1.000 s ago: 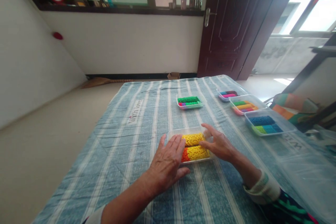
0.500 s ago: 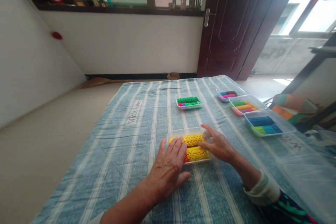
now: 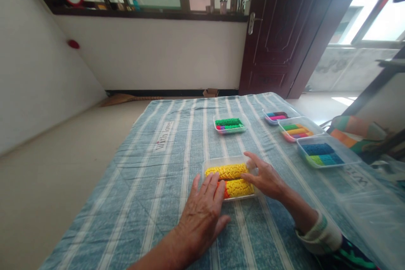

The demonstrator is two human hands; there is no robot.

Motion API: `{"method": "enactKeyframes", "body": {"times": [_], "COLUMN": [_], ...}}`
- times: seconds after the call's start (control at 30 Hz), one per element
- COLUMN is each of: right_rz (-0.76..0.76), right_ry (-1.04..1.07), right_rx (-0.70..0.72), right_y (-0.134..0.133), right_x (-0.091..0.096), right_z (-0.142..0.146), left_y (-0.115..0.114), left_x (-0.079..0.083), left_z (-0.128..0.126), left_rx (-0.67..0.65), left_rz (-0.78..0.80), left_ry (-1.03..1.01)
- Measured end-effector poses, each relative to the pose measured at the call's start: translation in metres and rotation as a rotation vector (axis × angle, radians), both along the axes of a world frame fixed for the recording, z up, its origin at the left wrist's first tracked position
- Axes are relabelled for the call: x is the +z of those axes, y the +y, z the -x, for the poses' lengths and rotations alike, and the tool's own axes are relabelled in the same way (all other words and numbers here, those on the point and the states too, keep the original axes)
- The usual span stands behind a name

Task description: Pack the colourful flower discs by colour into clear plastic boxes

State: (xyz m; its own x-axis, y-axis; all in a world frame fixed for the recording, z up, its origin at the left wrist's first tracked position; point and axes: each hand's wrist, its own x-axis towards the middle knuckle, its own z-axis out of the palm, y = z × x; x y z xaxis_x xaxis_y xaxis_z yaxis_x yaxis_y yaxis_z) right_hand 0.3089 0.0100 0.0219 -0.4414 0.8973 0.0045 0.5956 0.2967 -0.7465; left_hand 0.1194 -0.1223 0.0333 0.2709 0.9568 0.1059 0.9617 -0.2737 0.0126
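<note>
A clear plastic box [image 3: 210,163] lies on the table in front of me. It holds two rows of small, knobbly yellow pieces [image 3: 228,171], with some orange-red ones [image 3: 225,193] at the near row's left end. My left hand [image 3: 202,213] rests flat on the left part of the near row, fingers stretched and slightly apart, hiding that end. At the box's right side is my right hand [image 3: 267,177], thumb and index finger spread. Its thumb reaches over the yellow rows, and the index finger points past the back right corner. Its other fingers are partly hidden.
Farther back stands a clear box with green pieces [image 3: 228,122]. Along the right side are boxes with pink and dark pieces [image 3: 276,117], mixed colours [image 3: 297,130] and blue-green pieces [image 3: 319,152]. Clear plastic lids [image 3: 373,215] lie at the near right. A striped cloth [image 3: 164,168] covers the table.
The left hand has slid slightly toward me, from both yellow rows onto the near row, uncovering more of the far one. The right hand keeps its place at the box. The view has shifted slightly.
</note>
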Motion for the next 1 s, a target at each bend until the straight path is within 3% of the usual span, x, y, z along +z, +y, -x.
{"method": "enactKeyframes", "body": {"times": [0.63, 1.0], "right_rz": [-0.011, -0.008], "right_ry": [0.019, 0.157], "right_rx": [-0.002, -0.059], "right_y": [0.002, 0.013], "right_x": [-0.003, -0.013], "right_z": [-0.001, 0.004], "left_y": [0.007, 0.044], "left_x": [0.011, 0.026], "left_z": [-0.003, -0.024], "left_rx": [0.008, -0.132], "left_rz": [0.054, 0.237], "left_ry": [0.055, -0.119]}}
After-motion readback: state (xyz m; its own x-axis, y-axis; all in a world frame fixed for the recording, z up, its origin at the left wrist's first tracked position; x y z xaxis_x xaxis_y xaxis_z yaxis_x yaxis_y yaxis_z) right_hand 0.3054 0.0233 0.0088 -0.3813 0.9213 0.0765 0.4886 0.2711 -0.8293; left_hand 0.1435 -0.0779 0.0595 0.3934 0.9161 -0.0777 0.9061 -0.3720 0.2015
